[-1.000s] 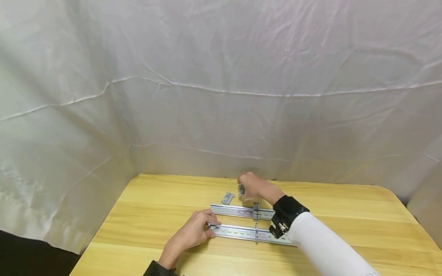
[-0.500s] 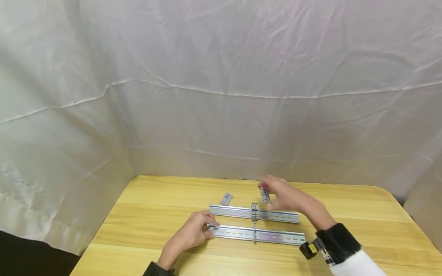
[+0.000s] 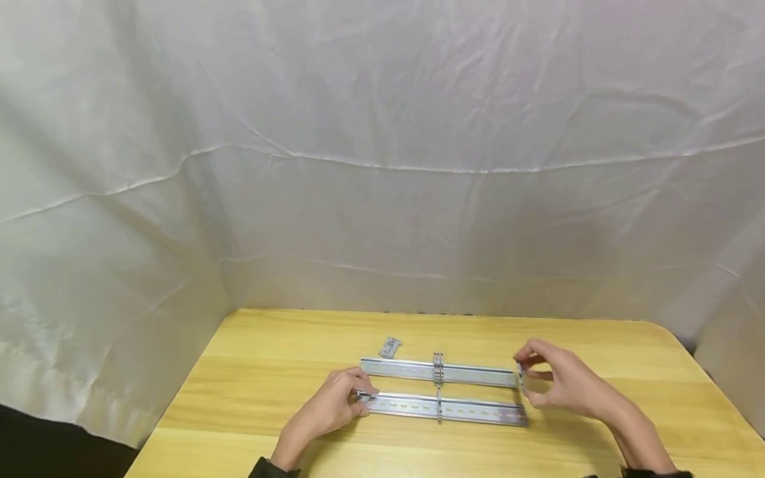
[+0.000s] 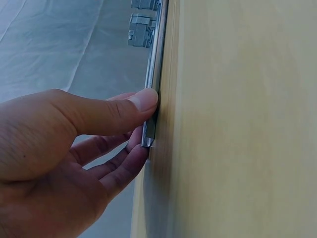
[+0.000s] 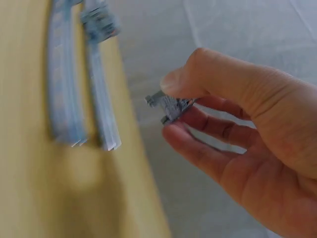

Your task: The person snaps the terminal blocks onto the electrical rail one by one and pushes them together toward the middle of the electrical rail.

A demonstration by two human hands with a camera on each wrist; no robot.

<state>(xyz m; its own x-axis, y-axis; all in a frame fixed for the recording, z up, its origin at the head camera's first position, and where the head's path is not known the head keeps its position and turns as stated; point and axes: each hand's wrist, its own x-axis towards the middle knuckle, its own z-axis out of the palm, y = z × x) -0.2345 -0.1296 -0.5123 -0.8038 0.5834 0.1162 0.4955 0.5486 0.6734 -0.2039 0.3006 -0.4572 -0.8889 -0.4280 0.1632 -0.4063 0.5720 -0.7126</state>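
Note:
Two slotted metal DIN rails lie one behind the other on the wooden table. My left hand (image 3: 336, 403) pinches the left end of the near rail (image 3: 478, 411); the left wrist view shows the thumb on one side of this rail (image 4: 154, 64) and fingers on the other. My right hand (image 3: 568, 380) holds a grey terminal block (image 5: 173, 105) between thumb and fingers, near the right ends of both rails. Several thin terminal blocks (image 3: 438, 369) stand clipped together on the far rail (image 3: 394, 367). One thin block (image 3: 439, 405) stands across the near rail.
Behind the far rail's left part, a loose grey terminal block (image 3: 390, 347) lies flat on the table (image 3: 269, 372). A pale cloth curtain (image 3: 382, 219) hangs behind the table and along its left side.
The right hand has carried the terminal block from behind the far rail rightward and toward the front, to the rails' right ends. The left hand stays on the near rail.

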